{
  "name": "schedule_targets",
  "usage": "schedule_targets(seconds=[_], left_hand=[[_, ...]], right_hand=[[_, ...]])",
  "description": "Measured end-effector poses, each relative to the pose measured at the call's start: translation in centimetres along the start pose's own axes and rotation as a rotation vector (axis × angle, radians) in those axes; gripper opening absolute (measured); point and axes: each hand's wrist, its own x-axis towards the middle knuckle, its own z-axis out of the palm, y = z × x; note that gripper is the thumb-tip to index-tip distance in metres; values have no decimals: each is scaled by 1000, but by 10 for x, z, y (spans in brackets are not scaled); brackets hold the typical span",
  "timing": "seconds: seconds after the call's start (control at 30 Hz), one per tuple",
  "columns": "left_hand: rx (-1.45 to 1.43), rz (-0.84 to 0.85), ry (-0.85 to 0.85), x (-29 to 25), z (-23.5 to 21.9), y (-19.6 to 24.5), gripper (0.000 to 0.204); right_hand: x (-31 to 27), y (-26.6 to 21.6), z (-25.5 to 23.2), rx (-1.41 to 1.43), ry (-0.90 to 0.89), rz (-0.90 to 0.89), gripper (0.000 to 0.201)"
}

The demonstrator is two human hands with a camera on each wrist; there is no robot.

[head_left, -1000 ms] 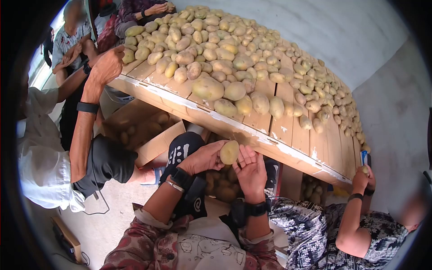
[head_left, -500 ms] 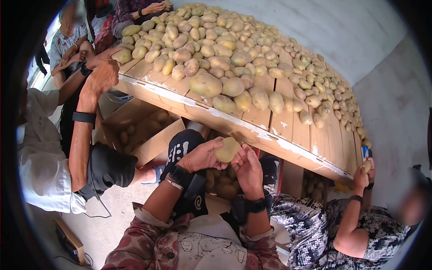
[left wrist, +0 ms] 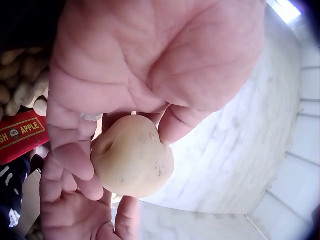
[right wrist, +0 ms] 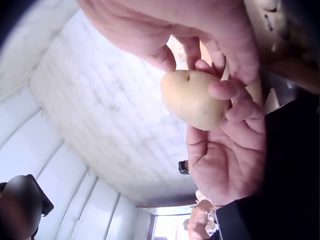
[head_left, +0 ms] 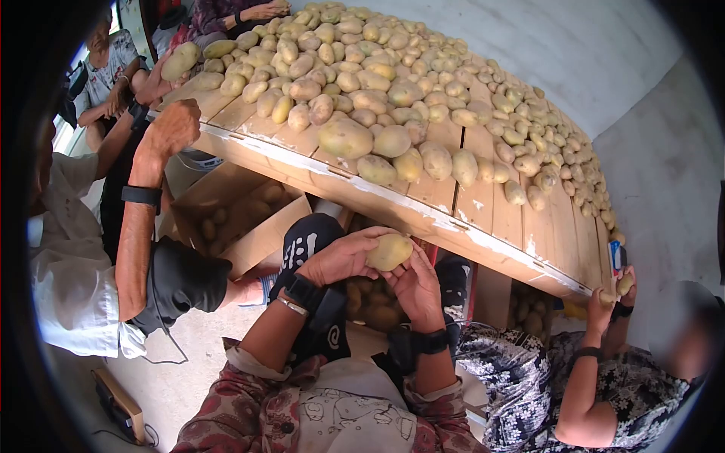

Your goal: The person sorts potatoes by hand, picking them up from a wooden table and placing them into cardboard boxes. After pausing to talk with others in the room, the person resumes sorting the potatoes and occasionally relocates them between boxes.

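Observation:
A pale yellow potato [head_left: 389,253] is held between both hands in front of the body, below the table edge. My left hand [head_left: 343,259] grips one side of it, thumb and fingers curled about the skin. From the other side my right hand [head_left: 421,291] holds it with thumb and fingertips. In the left wrist view the potato [left wrist: 134,156] shows a dimple and small dark specks. The right wrist view shows another small dark pit on the potato [right wrist: 194,99], with left fingertips bent over one end.
Many potatoes [head_left: 362,68] lie heaped on a slatted wooden table [head_left: 434,189]. Beneath it stand a cardboard box [head_left: 268,230] with potatoes and more potatoes [head_left: 374,302]. A person at left [head_left: 83,249] and a person at right [head_left: 604,400] sit close by.
The potato has been turned in the hands, and the right fingers have closed in from beside it to hold it. At the left, a neighbour's hand has lifted a large potato off the table.

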Motion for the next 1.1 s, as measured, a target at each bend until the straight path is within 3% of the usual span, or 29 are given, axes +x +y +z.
schedule_targets(seconds=[0.2, 0.27, 0.3, 0.4, 0.43, 0.5, 0.57, 0.63, 0.7, 0.83, 0.9, 0.93, 1.0, 1.03, 1.1], left_hand=[[19, -30, -9, 0, 3, -1, 46], [272, 226, 68, 3, 7, -3, 37], [272, 224, 63, 4, 6, -2, 37], [177, 292, 43, 1, -2, 1, 36], [18, 273, 60, -2, -7, 4, 37], [-91, 307, 23, -5, -8, 10, 44], [-65, 291, 28, -12, -8, 16, 48], [-68, 228, 20, -16, -9, 20, 50], [-27, 235, 48, -20, -8, 23, 53], [-35, 269, 80, -30, -11, 27, 59], [-85, 313, 92, -33, -13, 29, 61], [-83, 316, 92, -33, -15, 28, 64], [-64, 318, 87, -33, -13, 30, 65], [-56, 314, 84, -34, -12, 29, 65], [-60, 308, 53, -33, -14, 27, 64]], right_hand=[[-1, 5, -4, -17, 44, 9, 39], [-1, 7, -5, -16, 50, 6, 39], [-2, 8, -3, 90, 19, 76, 40], [-1, 28, -16, 278, 2, 186, 41], [-2, 39, -23, 360, 14, 228, 41], [-7, 60, -30, 345, 98, 246, 39], [-17, 81, -36, -125, 11, 209, 32], [-19, 108, -52, -182, -27, 256, 30], [-21, 121, -58, 154, 102, 518, 31], [-17, 117, -60, 499, 138, 624, 30], [-14, 104, -57, -927, 25, 141, 28], [2, 109, -72, -926, 28, 138, 28], [46, 129, -108, -517, -131, -285, 29], [44, 112, -86, -517, -133, -285, 29], [29, 83, -51, 25, 117, 183, 33]])
